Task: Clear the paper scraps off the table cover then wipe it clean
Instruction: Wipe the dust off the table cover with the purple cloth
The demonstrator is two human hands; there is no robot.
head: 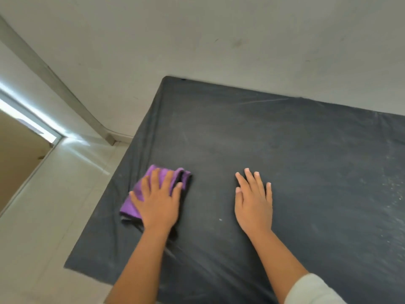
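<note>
Our left hand (156, 202) presses flat, fingers straight, on the purple cloth (131, 205) near the black table cover's (285, 150) left edge. Right hand (254, 205) lies flat, fingers released. No readable writing; white specks (394, 189) at right.

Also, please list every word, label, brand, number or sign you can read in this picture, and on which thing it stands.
None: no readable text is visible on the purple cloth, the black table cover, the wall or the sleeve.
</note>
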